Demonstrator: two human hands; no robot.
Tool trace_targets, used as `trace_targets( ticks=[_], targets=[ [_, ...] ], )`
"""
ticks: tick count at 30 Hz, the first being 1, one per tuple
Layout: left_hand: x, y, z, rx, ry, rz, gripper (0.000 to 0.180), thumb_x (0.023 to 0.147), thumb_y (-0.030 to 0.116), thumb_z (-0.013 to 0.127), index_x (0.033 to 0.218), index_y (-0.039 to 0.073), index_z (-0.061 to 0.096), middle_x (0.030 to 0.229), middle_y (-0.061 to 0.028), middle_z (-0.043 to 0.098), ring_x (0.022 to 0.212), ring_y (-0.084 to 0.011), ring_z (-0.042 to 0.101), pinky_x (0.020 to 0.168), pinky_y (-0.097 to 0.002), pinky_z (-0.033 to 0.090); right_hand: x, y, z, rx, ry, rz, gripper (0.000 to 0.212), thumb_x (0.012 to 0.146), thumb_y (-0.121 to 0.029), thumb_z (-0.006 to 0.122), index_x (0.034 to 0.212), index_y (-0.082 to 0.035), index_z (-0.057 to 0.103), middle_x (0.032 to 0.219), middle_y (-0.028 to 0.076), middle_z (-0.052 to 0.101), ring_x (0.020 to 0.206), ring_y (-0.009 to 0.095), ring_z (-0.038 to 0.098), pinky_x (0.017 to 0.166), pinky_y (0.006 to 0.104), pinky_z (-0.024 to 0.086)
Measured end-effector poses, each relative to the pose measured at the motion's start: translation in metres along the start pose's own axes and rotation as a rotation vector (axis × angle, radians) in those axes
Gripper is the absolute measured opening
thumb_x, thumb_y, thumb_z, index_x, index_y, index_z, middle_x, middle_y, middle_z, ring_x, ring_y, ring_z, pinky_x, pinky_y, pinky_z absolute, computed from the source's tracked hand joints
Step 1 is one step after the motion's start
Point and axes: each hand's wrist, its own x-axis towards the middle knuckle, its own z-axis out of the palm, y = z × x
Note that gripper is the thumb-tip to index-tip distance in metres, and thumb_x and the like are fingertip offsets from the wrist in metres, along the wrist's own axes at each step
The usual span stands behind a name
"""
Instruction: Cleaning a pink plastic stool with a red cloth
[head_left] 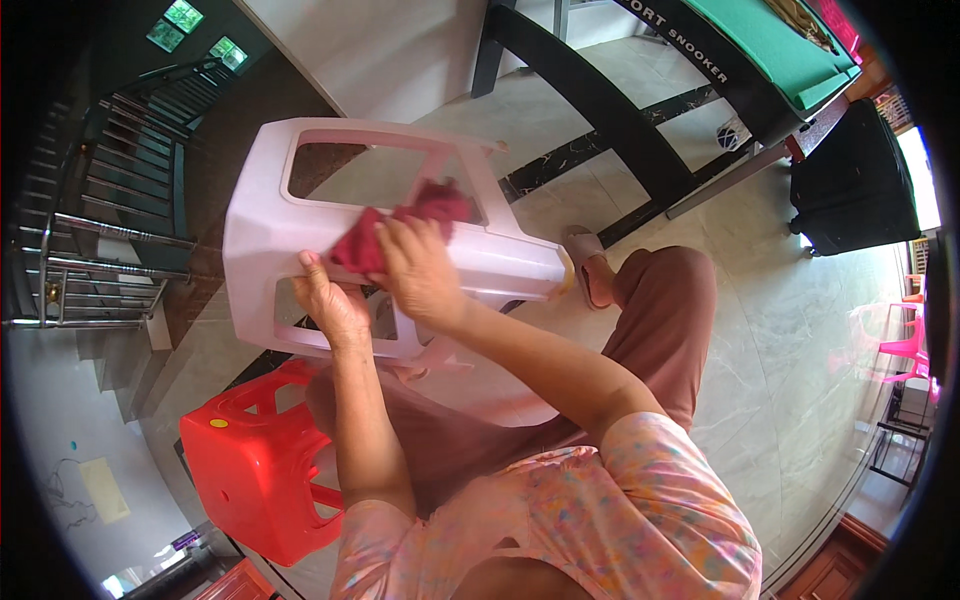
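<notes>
A pale pink plastic stool (255, 215) is tipped onto its side in front of me, its legs pointing right. My left hand (335, 305) grips the stool's near leg panel at the edge of a cut-out. The thumb lies on the upper face, and the fingers are partly hidden below. With my right hand (418, 268) I press a dark red cloth (360, 243) against the stool's side between the two cut-outs. Part of the cloth bunches up beyond my fingers and is blurred by motion. A yellowish cap (568, 275) covers the end of one leg.
Beside my left leg stands a red plastic stool (255, 470). Metal stair railings (120, 210) are at the far left. A small snooker table (690, 60) with black legs stands ahead to the right, near a black suitcase (855, 185). Pink chairs (908, 340) are at the right edge.
</notes>
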Motion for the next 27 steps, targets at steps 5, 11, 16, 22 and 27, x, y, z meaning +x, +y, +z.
trace_targets(
  ticks=[5, 11, 16, 22, 27],
  targets=[
    [0.012, 0.002, -0.01, -0.027, -0.032, -0.005, 0.036, 0.086, 0.029, 0.057, 0.103, -0.001, 0.047, 0.102, -0.0096, 0.052, 0.094, -0.0201, 0.053, 0.085, -0.0364, 0.044, 0.001, 0.015, -0.006, 0.086, -0.113, -0.001, 0.058, 0.069, -0.022, 0.065, 0.118, 0.002, 0.044, 0.112, 0.017, 0.047, 0.101, 0.035, 0.045, 0.089, 0.0455, 0.036],
    [0.019, -0.007, -0.011, -0.01, 0.038, 0.067, 0.035, 0.085, 0.028, 0.059, 0.1, -0.003, 0.051, 0.1, -0.0089, 0.055, 0.096, -0.0189, 0.052, 0.087, -0.0353, 0.042, -0.066, 0.09, -0.041, 0.131, -0.167, 0.208, 0.046, 0.072, -0.012, 0.059, 0.114, 0.002, 0.045, 0.108, 0.019, 0.047, 0.1, 0.038, 0.044, 0.087, 0.0424, 0.037],
    [0.023, -0.002, -0.011, -0.01, 0.009, 0.064, 0.04, 0.083, 0.029, 0.062, 0.103, -0.003, 0.05, 0.102, -0.0097, 0.054, 0.097, -0.0189, 0.051, 0.088, -0.0341, 0.042, -0.094, 0.126, -0.059, -0.007, -0.121, 0.302, 0.041, 0.074, -0.01, 0.055, 0.111, 0.003, 0.045, 0.105, 0.02, 0.047, 0.097, 0.038, 0.045, 0.086, 0.0419, 0.037],
    [0.014, -0.006, -0.006, 0.02, 0.017, 0.121, 0.033, 0.086, 0.026, 0.058, 0.102, -0.002, 0.051, 0.103, -0.0092, 0.055, 0.096, -0.0184, 0.053, 0.089, -0.0348, 0.042, -0.056, 0.055, -0.013, 0.046, -0.003, 0.232, 0.056, 0.067, -0.007, 0.062, 0.119, 0.004, 0.041, 0.113, 0.023, 0.044, 0.102, 0.04, 0.042, 0.089, 0.0499, 0.033],
    [0.005, -0.007, 0.005, 0.024, 0.035, 0.083, 0.037, 0.086, 0.029, 0.058, 0.1, -0.004, 0.049, 0.104, -0.011, 0.053, 0.095, -0.021, 0.053, 0.084, -0.0361, 0.044, -0.009, 0.004, 0.004, -0.138, -0.031, 0.074, 0.055, 0.069, -0.01, 0.058, 0.12, 0.001, 0.042, 0.119, 0.019, 0.043, 0.105, 0.038, 0.042, 0.088, 0.0494, 0.035]
  ],
)
